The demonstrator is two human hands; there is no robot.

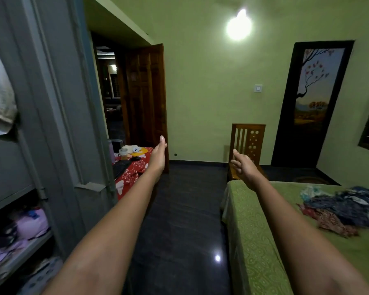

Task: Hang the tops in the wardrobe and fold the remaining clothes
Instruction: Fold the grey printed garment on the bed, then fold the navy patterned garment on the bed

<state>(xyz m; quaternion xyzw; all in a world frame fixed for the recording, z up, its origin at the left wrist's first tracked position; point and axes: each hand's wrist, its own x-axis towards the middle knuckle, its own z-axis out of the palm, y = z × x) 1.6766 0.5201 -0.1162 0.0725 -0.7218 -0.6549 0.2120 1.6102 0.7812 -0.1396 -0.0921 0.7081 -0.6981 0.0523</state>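
1. Our left hand (159, 150) reaches out ahead with its fingers straight and together, holding nothing; our right hand (242, 162) is also stretched forward, fingers loosely spread, and likewise empty.
2. The heap of clothes (341, 207) lies on the green bedspread (256, 231) to our right, well apart from both hands. It is blurred, so we cannot sort tops from the rest; we make out dark blue prints, a reddish patterned piece at the front and something pale behind.
3. The grey wardrobe (51, 116) stands open at our left, with folded things on its lower shelves and a pale garment (0, 99) hanging at the upper edge.
4. We judge the clothes light, limp and tangled: lifting one may drag its neighbours along.
5. We would pick a top from the heap's edge, then take it by both shoulders so it hangs flat.
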